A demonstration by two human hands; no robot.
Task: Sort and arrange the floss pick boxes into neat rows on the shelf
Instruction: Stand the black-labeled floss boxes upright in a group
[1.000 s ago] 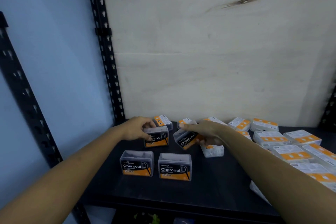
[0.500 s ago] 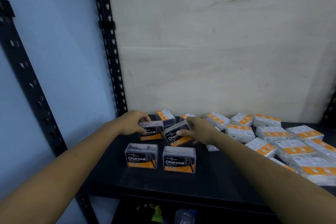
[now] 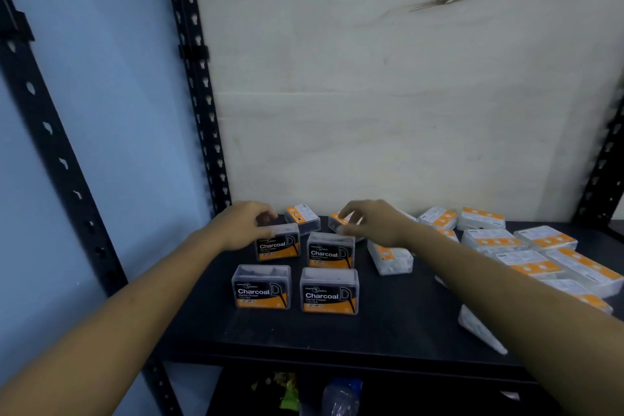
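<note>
While our left hand (image 3: 241,226) grips the back-left charcoal box (image 3: 277,246) from above, our right hand (image 3: 373,223) pinches a small orange-and-white box (image 3: 341,220) just behind the back-right charcoal box (image 3: 331,252). We see the front-left charcoal box (image 3: 261,287) and front-right charcoal box (image 3: 329,292) completing two rows on the black shelf (image 3: 388,321), with loose white boxes (image 3: 486,240) scattered to the right.

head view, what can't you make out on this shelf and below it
- Back-left Charcoal box: top hidden by the left hand gripping it.
- Small orange-labelled box: mostly covered by the right hand pinching it; label unreadable.
- White boxes at right: some hidden behind the right forearm, others cut off by the frame edge.
- Fine print on the front Charcoal boxes: too small and blurred.
- Lower shelf items: dark and blurred.
</note>
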